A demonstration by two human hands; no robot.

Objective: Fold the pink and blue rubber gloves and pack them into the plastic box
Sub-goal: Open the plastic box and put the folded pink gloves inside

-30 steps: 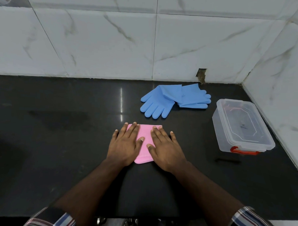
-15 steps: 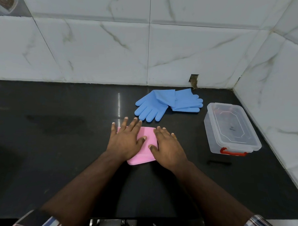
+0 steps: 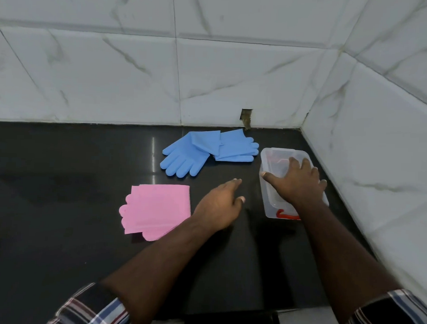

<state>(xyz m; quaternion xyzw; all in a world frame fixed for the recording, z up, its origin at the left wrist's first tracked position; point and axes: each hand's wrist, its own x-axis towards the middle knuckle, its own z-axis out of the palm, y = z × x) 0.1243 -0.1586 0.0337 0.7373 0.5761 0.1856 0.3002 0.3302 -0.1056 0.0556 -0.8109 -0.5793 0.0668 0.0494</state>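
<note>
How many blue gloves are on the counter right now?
2. One blue glove lies fingers toward the camera; the other blue glove overlaps its cuff, fingers pointing toward the plastic box.

The folded pink rubber gloves (image 3: 157,210) lie flat; the blue rubber gloves (image 3: 205,152) lie overlapping behind; the clear lidded plastic box (image 3: 269,188) stands right.

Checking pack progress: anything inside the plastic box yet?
No gloves show through the plastic box; the pink gloves and blue gloves lie on the counter. The right hand rests on its lid, hiding part of the interior.
</note>
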